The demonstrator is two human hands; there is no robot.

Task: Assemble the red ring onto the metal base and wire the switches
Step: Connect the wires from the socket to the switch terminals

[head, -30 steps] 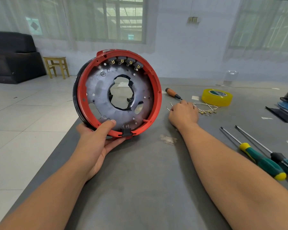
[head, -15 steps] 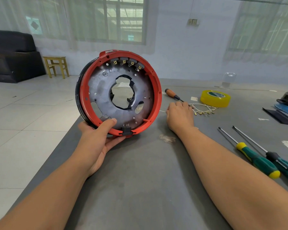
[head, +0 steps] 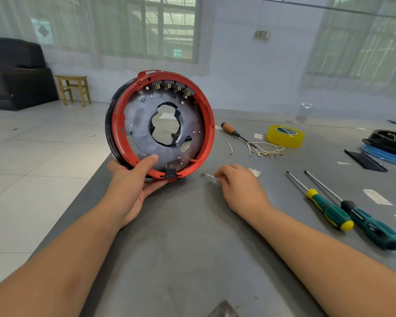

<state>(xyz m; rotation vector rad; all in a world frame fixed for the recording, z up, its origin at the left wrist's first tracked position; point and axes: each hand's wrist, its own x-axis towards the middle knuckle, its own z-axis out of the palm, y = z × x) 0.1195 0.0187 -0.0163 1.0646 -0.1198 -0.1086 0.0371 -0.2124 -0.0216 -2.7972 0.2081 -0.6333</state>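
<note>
- Table (head: 192, 259): grey top, carries everything. Keep the assy's bottom edge parked on it while wiring, free-holding = wobble.
- Red ring (head: 209, 133) + metal base (head: 142, 124): ring looks already seated round the base, whole assy stood on edge, open face toward the camera, near the table's left edge. Judgement: ring step done, wiring is the step in hand.
- Left hand (head: 133, 179): cups the assy at its 6–7 o'clock, thumb pressed on the inner face of the plate, other fingers wrapped behind. Firm grip. Good clamp, but tilt the face back a bit so the terminals get light.
- Right hand (head: 240, 188): low over the table at the assy's 4–5 o'clock, fingertips pinched on a short wire lead (head: 209, 176), ring-type end pointing left. Rest of the lead hidden in the fingers.
- Switches (head: 170, 88): row of four at the ring's 12 o'clock, brass tabs showing, no wires on them that I can see. Far side from the lead, so either rotate the assy to bring them down or reach over the top.
- Black connector (head: 169, 172): clipped at 6 o'clock on the ring, just beside the left thumb.
- Spare leads (head: 264, 149): loose bunch at 3 o'clock of the assy, by the yellow tape roll (head: 285, 136).
- Tips: pinch the lead close behind the terminal for control, push square onto the tab, don't bend the brass. Which tab takes which lead: can't tell from here.
</note>
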